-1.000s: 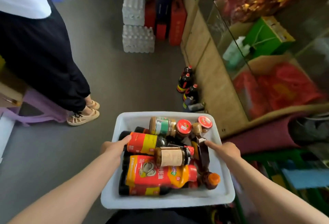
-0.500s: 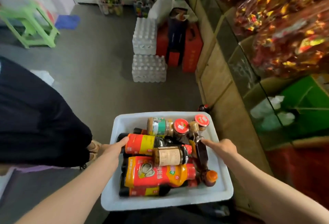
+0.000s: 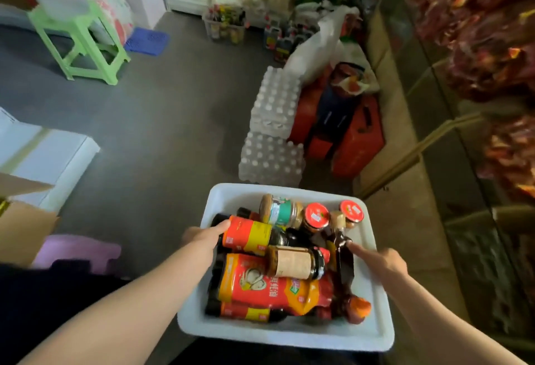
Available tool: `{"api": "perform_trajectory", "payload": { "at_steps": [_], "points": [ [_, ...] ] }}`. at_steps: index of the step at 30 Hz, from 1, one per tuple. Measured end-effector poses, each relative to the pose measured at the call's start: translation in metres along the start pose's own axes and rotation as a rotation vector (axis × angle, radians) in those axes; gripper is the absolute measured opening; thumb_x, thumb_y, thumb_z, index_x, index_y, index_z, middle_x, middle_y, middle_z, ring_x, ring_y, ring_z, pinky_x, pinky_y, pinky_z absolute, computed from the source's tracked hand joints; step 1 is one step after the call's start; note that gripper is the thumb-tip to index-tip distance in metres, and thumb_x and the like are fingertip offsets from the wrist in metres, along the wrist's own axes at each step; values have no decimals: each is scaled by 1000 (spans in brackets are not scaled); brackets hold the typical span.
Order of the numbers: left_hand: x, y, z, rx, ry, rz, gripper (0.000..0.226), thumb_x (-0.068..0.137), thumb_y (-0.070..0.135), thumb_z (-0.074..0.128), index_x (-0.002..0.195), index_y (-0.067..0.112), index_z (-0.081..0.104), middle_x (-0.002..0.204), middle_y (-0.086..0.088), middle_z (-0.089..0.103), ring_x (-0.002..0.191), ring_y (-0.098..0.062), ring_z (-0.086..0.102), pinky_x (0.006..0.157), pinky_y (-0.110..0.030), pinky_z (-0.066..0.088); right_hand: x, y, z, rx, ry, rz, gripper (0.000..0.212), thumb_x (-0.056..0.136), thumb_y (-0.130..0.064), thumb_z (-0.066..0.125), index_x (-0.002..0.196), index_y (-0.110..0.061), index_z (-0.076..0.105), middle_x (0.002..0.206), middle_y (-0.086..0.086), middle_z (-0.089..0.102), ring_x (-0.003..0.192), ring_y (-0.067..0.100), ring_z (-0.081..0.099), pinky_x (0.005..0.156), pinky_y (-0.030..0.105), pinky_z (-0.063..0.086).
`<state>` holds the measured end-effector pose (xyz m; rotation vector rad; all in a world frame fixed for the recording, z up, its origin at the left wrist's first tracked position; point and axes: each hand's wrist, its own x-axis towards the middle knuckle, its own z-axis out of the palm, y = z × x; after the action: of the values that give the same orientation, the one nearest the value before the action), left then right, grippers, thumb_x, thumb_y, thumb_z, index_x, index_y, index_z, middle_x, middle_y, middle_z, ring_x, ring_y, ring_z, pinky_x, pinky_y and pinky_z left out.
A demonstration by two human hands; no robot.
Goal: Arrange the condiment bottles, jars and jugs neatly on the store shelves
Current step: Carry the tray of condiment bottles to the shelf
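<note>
I carry a white plastic bin (image 3: 289, 332) in front of me. My left hand (image 3: 202, 235) grips its left rim, the thumb lying over a dark bottle with a red and yellow label (image 3: 249, 234). My right hand (image 3: 382, 260) grips the right rim, thumb pointing inward. Inside lie a large red and orange bottle (image 3: 272, 286), a beige-labelled jar (image 3: 292, 261), a green-labelled jar (image 3: 279, 211) and two red-lidded jars (image 3: 317, 217). Other bottles are partly hidden underneath.
Two packs of water bottles (image 3: 272, 133) and red boxes (image 3: 356, 144) stand on the floor ahead, beside the glass counter (image 3: 434, 133) on the right. A green stool (image 3: 78, 43) is at far left, a cardboard box (image 3: 20, 228) at near left, and a crate of bottles (image 3: 224, 24) by the back shelves.
The bin and I have moved forward down the aisle. The person in dark trousers and the bottles on the floor by the counter have dropped out of view. Both hands keep their hold.
</note>
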<state>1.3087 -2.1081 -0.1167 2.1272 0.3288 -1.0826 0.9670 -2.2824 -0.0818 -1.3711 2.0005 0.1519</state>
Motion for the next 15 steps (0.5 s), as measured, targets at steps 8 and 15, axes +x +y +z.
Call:
{"api": "perform_trajectory", "payload": {
  "at_steps": [8,15],
  "points": [
    [104,189,-1,-72,87,-66,91,54,53,92,117,-3,58,88,-15,62,67,-29,52,66,-41,45,93,-224,8,34,-49,-58,72,55,-77,80,76,-11,62,71,3,63,63,18,61,45,26,40],
    [214,335,-21,-271,161,-117,98,62,41,92,135,-4,44,140,-23,49,127,-40,48,101,-49,40,178,-448,42,-44,-145,-154,67,57,-80,76,81,-19,58,80,-2,62,68,15,60,47,25,40]
  ]
}}
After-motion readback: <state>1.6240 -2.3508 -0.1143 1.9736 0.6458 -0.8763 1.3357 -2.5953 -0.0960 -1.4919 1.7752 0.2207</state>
